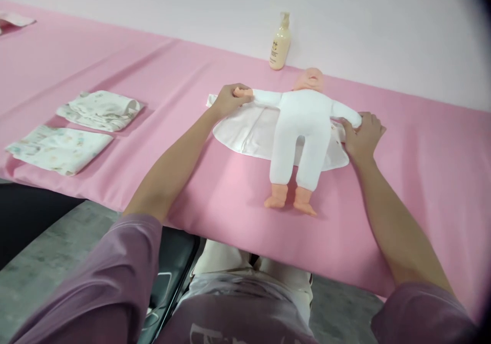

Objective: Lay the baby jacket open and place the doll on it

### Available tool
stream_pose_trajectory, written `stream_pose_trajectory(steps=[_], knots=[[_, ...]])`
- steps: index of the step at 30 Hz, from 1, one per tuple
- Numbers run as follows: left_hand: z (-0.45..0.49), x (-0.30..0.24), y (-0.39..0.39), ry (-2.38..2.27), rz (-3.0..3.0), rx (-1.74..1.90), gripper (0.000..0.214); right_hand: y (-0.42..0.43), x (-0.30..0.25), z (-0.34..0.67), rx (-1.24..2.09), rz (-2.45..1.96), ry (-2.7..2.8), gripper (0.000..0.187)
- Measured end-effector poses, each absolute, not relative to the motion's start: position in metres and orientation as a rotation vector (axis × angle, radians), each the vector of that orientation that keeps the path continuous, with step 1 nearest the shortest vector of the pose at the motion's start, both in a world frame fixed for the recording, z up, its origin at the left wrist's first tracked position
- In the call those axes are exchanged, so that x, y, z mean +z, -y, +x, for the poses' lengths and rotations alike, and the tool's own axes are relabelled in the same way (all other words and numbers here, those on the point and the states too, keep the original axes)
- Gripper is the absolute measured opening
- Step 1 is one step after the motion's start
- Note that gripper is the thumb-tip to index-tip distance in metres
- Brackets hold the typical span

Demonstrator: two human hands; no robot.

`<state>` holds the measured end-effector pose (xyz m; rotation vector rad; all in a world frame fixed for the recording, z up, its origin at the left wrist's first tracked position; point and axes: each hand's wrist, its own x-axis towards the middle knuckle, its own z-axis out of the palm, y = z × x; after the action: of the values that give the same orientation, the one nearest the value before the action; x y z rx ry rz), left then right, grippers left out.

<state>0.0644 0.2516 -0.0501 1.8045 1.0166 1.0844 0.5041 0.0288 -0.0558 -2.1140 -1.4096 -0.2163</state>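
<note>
A baby doll (305, 114) with a white cloth body and bare plastic feet lies on its back, its head toward the wall. Beneath it a white baby garment (245, 132) is spread out, showing at both sides of the body. My left hand (229, 100) is closed around the doll's hand at the left, with that arm stretched straight out. At the other side my right hand (363, 133) grips the end of the doll's other arm, whose hand is hidden by my fingers. Part of a sleeve of the garment shows near each of my hands.
A cream pump bottle (280, 45) stands against the white wall behind the doll. Two folded printed baby cloths (97, 110) lie at the left on the pink-covered table (161, 93). Another pink cloth (15, 19) is at the far left edge. A black chair (174, 262) sits below the table.
</note>
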Motion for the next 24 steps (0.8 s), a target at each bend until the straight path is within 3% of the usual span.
stream_pose_trajectory(steps=[7, 24], knots=[[0.066, -0.053, -0.246, -1.065, 1.728, 1.053, 0.03, -0.03, -0.074, 0.514, -0.254, -2.142, 1.416, 0.05], [0.06, -0.053, -0.233, -1.111, 2.032, 0.86, 0.048, -0.03, -0.082, 0.517, -0.234, -2.259, 1.447, 0.043]])
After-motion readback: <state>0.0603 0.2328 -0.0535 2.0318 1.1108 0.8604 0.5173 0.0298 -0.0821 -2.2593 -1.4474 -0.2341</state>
